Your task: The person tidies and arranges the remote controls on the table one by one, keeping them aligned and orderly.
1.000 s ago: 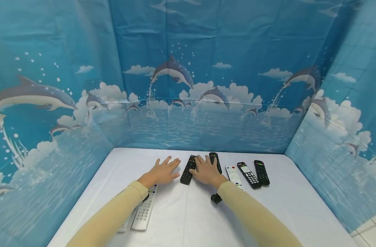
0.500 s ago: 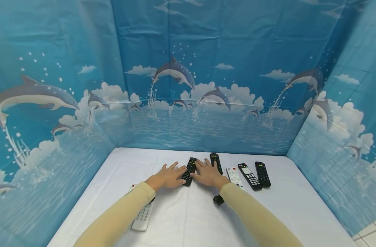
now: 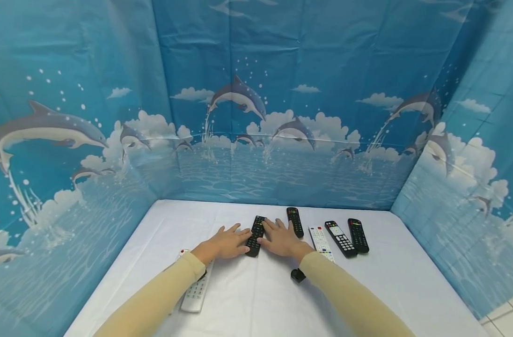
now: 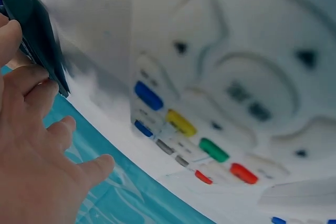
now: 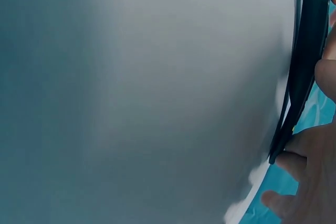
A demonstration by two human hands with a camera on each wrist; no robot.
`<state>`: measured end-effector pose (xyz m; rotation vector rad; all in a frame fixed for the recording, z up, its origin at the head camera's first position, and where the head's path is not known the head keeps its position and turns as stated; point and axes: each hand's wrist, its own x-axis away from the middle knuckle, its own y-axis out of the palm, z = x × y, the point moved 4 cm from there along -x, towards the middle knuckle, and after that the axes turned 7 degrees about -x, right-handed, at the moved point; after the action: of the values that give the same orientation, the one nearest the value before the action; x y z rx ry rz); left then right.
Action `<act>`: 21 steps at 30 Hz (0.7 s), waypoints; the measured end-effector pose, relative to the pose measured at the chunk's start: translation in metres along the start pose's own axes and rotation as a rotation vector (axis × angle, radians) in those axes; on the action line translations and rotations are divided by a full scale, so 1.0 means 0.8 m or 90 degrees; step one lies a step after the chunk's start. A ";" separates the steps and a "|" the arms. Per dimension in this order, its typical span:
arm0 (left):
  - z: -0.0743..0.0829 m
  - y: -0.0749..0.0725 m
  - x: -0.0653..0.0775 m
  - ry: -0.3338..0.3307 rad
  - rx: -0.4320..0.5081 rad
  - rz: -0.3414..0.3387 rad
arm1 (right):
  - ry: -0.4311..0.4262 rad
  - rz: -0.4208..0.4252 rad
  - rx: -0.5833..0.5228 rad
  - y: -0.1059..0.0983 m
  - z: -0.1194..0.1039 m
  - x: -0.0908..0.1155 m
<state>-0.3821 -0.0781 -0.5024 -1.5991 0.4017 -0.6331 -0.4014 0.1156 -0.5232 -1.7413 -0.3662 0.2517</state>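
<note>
A black remote control [image 3: 255, 241] lies on the white tabletop between my hands, slightly slanted. My left hand [image 3: 224, 243], fingers spread, touches its left edge with fingertips and thumb. On the opposite edge, the fingertips and thumb of my right hand [image 3: 282, 239] touch it. The left wrist view shows the dark remote [image 4: 39, 40] against several fingertips. Its side also appears in the right wrist view, where the remote [image 5: 310, 35] seems slightly raised off the cloth. Under my left forearm lies a light grey remote [image 3: 194, 297], partly hidden by the sleeve.
Another light remote [image 3: 182, 253] peeks out beside the left sleeve. Right of my right hand lie a black remote [image 3: 295, 221], a white remote [image 3: 319, 238], a black remote with white keys [image 3: 341, 239] and another black remote [image 3: 358, 236]. A dolphin-print curtain [image 3: 265, 182] encloses the table.
My left hand has moved right, from apart to touching the black remote. The black remote has shifted slightly toward me and turned more upright in the head view; my right hand stays beside it.
</note>
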 end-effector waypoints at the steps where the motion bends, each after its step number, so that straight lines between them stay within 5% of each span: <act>1: 0.000 0.000 0.003 0.000 0.004 -0.001 | -0.003 -0.002 0.002 0.001 -0.002 0.001; 21: 0.002 0.013 0.043 -0.028 -0.034 0.052 | -0.041 0.006 0.035 0.009 -0.042 0.023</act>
<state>-0.3533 -0.0988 -0.5072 -1.6353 0.4523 -0.5280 -0.3718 0.0909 -0.5233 -1.6843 -0.3949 0.3229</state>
